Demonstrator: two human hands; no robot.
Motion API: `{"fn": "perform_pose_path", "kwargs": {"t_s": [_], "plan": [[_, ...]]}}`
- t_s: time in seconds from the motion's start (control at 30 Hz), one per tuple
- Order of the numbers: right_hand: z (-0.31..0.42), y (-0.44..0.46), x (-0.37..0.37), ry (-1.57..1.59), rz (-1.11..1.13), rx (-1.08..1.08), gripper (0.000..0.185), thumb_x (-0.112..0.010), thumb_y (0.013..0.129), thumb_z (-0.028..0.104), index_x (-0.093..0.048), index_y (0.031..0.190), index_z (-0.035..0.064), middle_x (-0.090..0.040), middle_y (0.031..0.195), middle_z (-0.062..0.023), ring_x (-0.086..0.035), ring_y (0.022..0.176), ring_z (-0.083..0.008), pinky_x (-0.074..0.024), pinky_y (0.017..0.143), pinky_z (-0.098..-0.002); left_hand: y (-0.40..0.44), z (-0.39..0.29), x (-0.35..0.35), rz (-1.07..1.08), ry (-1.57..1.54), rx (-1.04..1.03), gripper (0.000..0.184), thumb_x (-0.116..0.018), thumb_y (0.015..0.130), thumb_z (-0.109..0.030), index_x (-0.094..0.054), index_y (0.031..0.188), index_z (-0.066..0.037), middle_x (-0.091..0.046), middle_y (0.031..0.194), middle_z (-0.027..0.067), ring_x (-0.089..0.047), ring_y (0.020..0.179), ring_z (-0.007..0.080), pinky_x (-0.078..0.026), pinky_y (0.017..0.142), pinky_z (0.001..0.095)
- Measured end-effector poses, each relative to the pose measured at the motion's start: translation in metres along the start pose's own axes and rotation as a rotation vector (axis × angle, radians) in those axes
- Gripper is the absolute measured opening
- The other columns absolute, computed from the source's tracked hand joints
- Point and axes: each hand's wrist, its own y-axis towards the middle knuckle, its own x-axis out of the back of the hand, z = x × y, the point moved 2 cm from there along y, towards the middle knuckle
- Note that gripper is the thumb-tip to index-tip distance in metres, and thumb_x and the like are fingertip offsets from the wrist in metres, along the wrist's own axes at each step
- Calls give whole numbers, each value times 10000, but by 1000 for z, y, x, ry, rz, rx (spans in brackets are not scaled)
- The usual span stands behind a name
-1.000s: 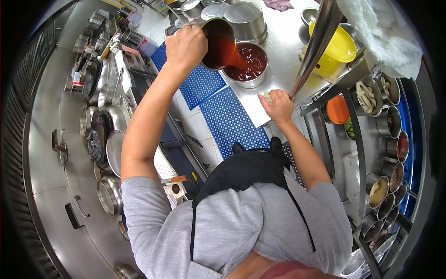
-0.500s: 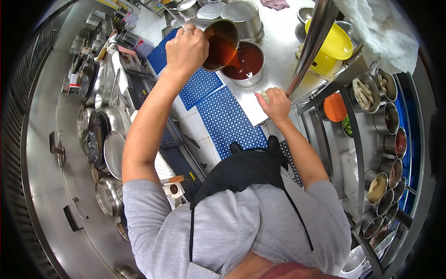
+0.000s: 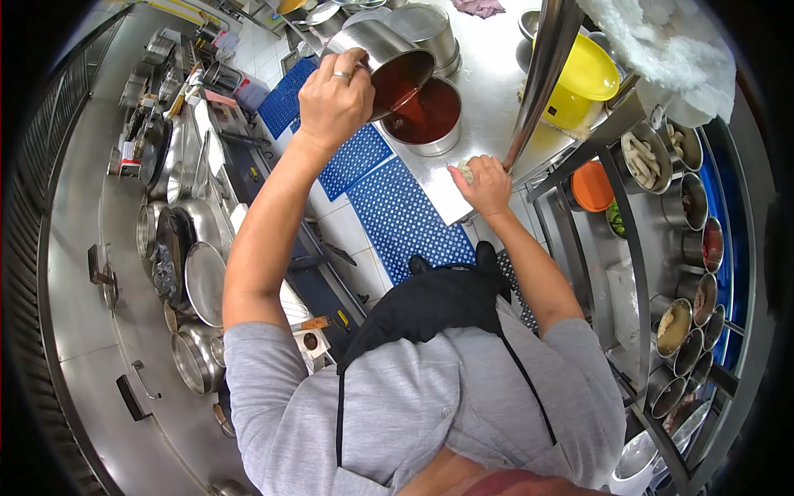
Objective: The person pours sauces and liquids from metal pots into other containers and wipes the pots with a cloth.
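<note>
My left hand (image 3: 335,97) is raised, its fingers wrapped round the handle side of a steel pot (image 3: 368,41). The pot is tilted, and red-brown liquid runs from it into a second steel pot (image 3: 437,149) standing on the steel table (image 3: 488,83). Dark red liquid fills much of this lower pot. At the table's near corner is my right hand (image 3: 486,183), its fingers curled round a small pale, greenish thing, perhaps a cloth.
Lidded pots (image 3: 420,23) stand behind. Yellow bowls (image 3: 583,70) are at the right, beyond a metal post (image 3: 542,78). A rack (image 3: 637,264) holds several food tins. Pans (image 3: 205,281) line the left counter. Blue dotted mats (image 3: 405,215) lie on the floor.
The pot in my left hand has tipped further, so more of its outer side shows. Liquid still runs from it. My right hand stays at the table corner. The view has shifted slightly.
</note>
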Motion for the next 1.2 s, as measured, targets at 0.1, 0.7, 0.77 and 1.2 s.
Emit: {"fn": "perform_pose_path", "kwargs": {"t_s": [0.1,0.7,0.77,1.2], "plan": [[1,1,1,1,11,-7,376,-778,746,394,-546,667,109,-546,711,-56,-569,712,-267,-485,568,-403,1,0,3,-31,-28,-35,127,-673,648,-49,-573,725,-40,-655,1051,30,-626,793,221,-528,629,316],[0,5,2,36,109,111,151,-687,739,185,-573,700,94,-550,729,-76,-566,757,-281,-503,594,-421,10,-6,17,-170,-36,-93,170,-677,580,-13,-552,694,-37,-662,1059,70,-645,757,219,-542,624,311],[-1,5,2,77,143,166,135,-684,729,169,-577,699,93,-556,733,-76,-565,755,-282,-503,593,-419,9,-7,16,-171,-25,-89,137,-670,601,-33,-560,682,-44,-655,1066,65,-639,778,209,-533,614,308],[-3,13,4,171,219,296,352,-670,881,269,-554,604,85,-562,654,-83,-555,660,-290,-480,556,-423,4,-28,16,-175,89,39,97,-651,651,-115,-563,659,-75,-644,1080,48,-632,822,197,-494,613,312]]}}
